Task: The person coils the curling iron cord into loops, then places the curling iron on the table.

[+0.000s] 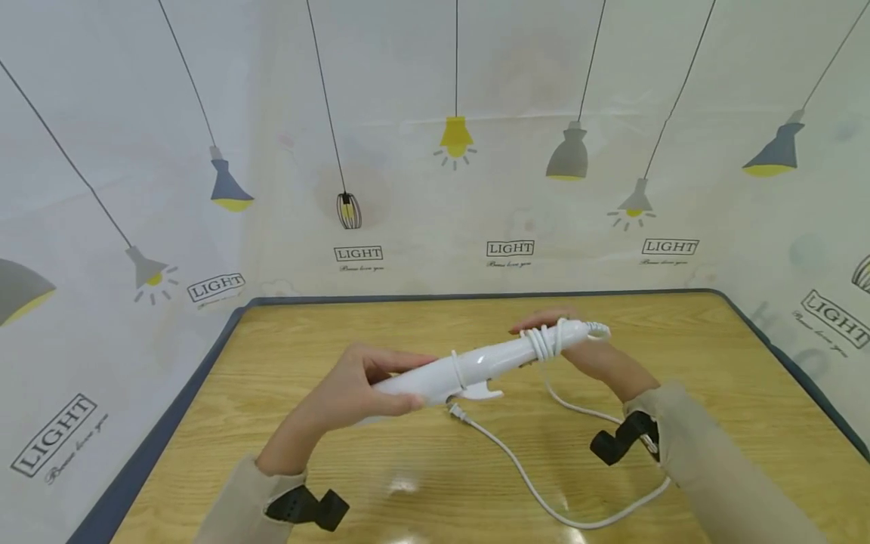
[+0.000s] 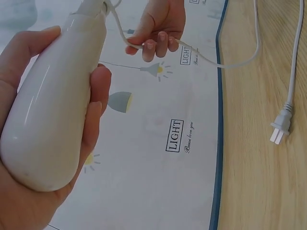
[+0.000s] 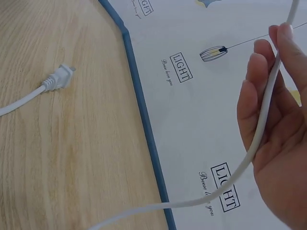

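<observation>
My left hand [image 1: 350,385] grips the wide, rounded end of a long white corded appliance [image 2: 57,100], thumb on one side and fingers on the other. Held slanting up to the right, this appliance has a small hooked lever [image 1: 481,391] on its underside. White power cord [image 1: 541,344] is wound in several turns round its narrow end. Behind that end, partly hidden in the head view, my right hand [image 3: 280,115] pinches a stretch of cord [image 3: 261,127] between thumb and fingertips. The loose cord loops down to a two-prong plug [image 2: 282,125].
Below the hands lies a wood-grain table [image 1: 306,325] with a dark blue edge [image 1: 476,295]. Around it stand pale walls [image 1: 408,75] printed with hanging lamps. A black wrist camera [image 1: 309,508] is strapped at each sleeve.
</observation>
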Demonstrator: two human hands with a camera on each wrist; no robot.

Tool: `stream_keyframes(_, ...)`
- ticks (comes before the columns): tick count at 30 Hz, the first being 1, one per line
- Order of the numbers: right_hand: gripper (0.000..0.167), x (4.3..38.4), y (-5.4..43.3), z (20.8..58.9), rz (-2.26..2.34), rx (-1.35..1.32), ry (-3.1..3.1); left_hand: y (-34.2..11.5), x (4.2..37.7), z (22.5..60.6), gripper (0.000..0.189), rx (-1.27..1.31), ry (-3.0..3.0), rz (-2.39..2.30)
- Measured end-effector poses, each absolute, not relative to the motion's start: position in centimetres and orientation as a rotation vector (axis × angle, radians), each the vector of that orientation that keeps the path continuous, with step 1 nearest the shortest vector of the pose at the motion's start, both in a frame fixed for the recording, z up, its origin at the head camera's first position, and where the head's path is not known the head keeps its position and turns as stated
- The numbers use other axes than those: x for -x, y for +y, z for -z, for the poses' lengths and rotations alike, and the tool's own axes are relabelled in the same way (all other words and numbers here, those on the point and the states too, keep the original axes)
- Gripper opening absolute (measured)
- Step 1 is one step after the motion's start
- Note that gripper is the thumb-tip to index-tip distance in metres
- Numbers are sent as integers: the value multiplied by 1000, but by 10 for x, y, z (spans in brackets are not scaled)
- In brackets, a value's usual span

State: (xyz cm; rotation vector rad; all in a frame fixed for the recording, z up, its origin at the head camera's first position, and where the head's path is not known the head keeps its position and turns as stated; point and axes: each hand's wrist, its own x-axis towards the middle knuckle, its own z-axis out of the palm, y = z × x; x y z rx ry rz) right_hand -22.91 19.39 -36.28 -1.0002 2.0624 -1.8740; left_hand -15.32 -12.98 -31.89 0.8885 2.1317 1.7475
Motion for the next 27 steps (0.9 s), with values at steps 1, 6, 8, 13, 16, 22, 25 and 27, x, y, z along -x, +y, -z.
stream_keyframes(1, 30, 231, 193, 361, 1876, 1023, 2011, -130, 153, 319, 41, -908, 2137, -1727)
stream_keyframes(6, 19, 239, 192, 349, 1734, 1005, 1984, -136, 152, 318, 40, -972, 2156, -1648)
stream_keyframes(8, 15, 242, 195, 344, 1590, 1138, 2087, -137, 151, 318, 39, -988, 2160, -1607)
stream_keyframes(13, 4, 243, 198, 328, 1328, 1381, 2135, -136, 150, 319, 39, -992, 2187, -1489)
stream_keyframes(16, 4, 237, 198, 319, 1208, 1380, 2181, -132, 150, 323, 40, -1009, 2235, -1418)
stream_keyframes(22, 13, 221, 198, 306, 998, 1284, 2400, -123, 153, 329, 39, -1016, 2377, -1300)
stream_keyframes(25, 16, 213, 196, 301, 924, 1214, 2509, -120, 153, 331, 38, -965, 2471, -1262)
stream_keyframes(27, 15, 208, 194, 297, 893, 1187, 2573, -118, 153, 332, 38, -929, 2530, -1250)
